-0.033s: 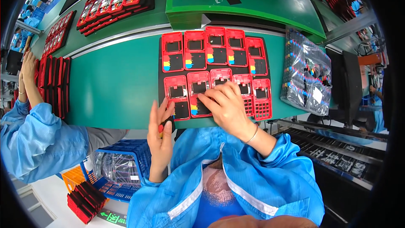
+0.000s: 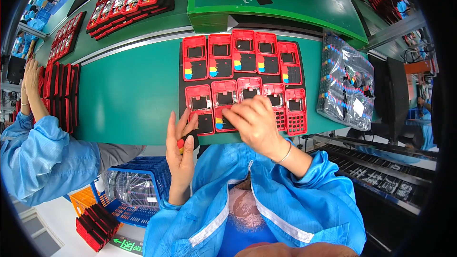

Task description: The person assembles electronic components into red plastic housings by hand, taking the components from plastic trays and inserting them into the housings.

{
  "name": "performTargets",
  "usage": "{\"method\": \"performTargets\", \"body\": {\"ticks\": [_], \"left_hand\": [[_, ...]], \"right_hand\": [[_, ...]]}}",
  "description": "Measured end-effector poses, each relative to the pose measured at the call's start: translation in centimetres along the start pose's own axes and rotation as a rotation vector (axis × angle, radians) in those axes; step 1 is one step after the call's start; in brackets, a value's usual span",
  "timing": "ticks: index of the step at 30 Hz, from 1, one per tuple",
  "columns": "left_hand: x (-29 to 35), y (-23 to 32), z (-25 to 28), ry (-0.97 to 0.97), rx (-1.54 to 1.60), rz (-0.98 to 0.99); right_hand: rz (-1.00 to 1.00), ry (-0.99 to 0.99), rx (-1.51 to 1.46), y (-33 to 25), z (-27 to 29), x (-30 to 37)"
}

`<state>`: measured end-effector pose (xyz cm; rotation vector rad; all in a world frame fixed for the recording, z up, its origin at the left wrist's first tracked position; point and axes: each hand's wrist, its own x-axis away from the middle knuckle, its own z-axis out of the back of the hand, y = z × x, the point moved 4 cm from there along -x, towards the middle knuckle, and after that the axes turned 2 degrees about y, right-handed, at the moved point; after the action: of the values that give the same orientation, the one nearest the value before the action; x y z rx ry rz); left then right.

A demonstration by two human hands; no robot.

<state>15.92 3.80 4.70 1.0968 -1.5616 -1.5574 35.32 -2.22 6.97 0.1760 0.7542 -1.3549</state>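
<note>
Red housings [image 2: 220,58] in two rows on a black tray [image 2: 270,80], green table [image 2: 128,95] beneath, left hand [image 2: 182,150] at the near left corner, fingers partly spread, multicoloured piece [image 2: 180,145] between thumb and fingers, right hand [image 2: 255,121] over the near row, fingers bent close together, grip undeterminable.

Green worktable [image 2: 128,95], pale floor [image 2: 57,213]
</note>
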Motion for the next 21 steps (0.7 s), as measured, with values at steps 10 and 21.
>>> {"method": "performTargets", "body": {"ticks": [10, 21], "left_hand": [[0.1, -0.7, -4.4, -0.029, 0.609, 0.143], [0.5, -4.7, -6.4, -0.445, -1.160, -0.494]], "right_hand": [[-0.293, -0.085, -0.626, -0.4, 0.5, -0.7], [-0.541, 0.060, -0.328, 4.7, 5.5, 2.6]]}}
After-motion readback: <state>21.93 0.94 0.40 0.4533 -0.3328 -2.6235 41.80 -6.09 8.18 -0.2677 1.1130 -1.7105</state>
